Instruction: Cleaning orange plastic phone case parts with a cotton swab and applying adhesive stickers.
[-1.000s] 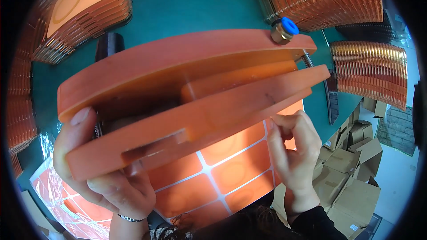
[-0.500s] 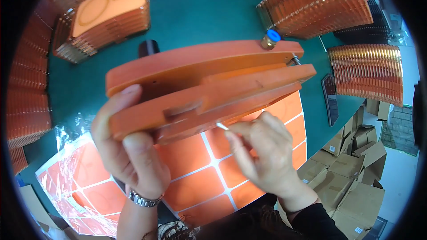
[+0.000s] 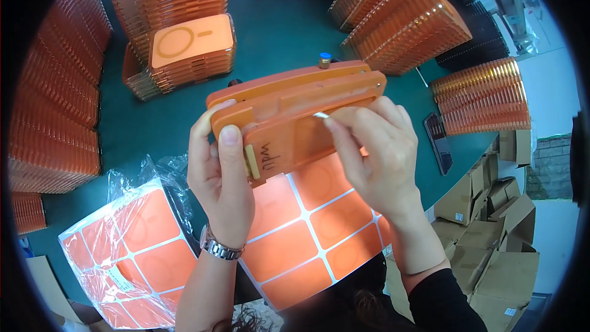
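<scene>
We hold an orange hinged jig [image 3: 295, 107] up over the green table [image 3: 276, 31], near the middle of the scene and tilted so its far right end sits higher than its near left end. Our left hand [image 3: 221, 172] is clenched around the jig's near left end, the thumb pressed flat on its top face beside a small pale tab, the other fingers wrapped around the left edge. Our right hand [image 3: 375, 154] sits against the jig's right half, its thumb and forefinger pinched on a small white strip [image 3: 321, 115] at the edge of the jig. A blue-capped fitting [image 3: 324, 59] sticks up from the jig's far edge. Below the jig, near us, lies a sheet of orange rectangular stickers [image 3: 307, 227] divided by white lines, and to the left another such sheet in a clear plastic bag [image 3: 123, 240]. Stacks of orange clear cases [image 3: 184, 49] stand on the far and left parts of the table, and cardboard boxes [image 3: 485, 209] sit off the right edge.
</scene>
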Motion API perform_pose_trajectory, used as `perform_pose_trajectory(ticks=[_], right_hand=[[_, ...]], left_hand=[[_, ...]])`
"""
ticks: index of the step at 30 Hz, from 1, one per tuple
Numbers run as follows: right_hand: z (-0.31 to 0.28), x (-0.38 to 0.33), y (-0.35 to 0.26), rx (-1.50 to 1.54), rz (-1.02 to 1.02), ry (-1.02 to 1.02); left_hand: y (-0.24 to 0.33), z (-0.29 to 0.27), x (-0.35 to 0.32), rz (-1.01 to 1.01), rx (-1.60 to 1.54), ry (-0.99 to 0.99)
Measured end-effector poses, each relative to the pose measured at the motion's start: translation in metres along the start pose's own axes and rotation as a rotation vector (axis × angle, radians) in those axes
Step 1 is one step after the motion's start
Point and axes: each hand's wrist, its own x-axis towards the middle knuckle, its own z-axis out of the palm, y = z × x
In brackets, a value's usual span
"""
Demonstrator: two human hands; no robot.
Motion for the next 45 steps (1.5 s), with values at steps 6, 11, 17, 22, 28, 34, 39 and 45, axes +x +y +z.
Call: perform_pose_trajectory(ticks=[6,11,17,22,28,34,39,45], right_hand=[[-0.008,-0.021,0.030,-0.064,0.400,0.074],[0.002,-0.026,0.016,0.138,0.598,0.138],[0.022,-0.007,-0.039,0.159,0.292,0.077],[0.019,-0.013,-0.042,0.158,0.254,-0.011],[0.007,-0.047,-0.026,0.117,0.290,-0.171],[-0.009,-0.060,0.016,-0.027,0.491,-0.225],[-0.011,-0.049,0.021,-0.038,0.492,-0.144],[-0.005,-0.022,0.021,0.028,0.526,0.018]], left_hand=[[-0.001,-0.003,0.001,-0.048,0.070,0.020],[-0.002,-0.001,-0.001,-0.027,0.013,0.011],[-0.004,-0.002,-0.001,-0.005,0.035,0.032],[-0.006,0.000,-0.002,0.019,0.113,0.065],[-0.002,0.004,-0.004,0.006,0.172,0.075],[-0.003,-0.003,-0.003,0.008,0.196,0.062],[-0.005,-0.002,-0.003,0.013,0.185,0.067],[-0.006,-0.001,-0.003,0.008,0.186,0.082]])
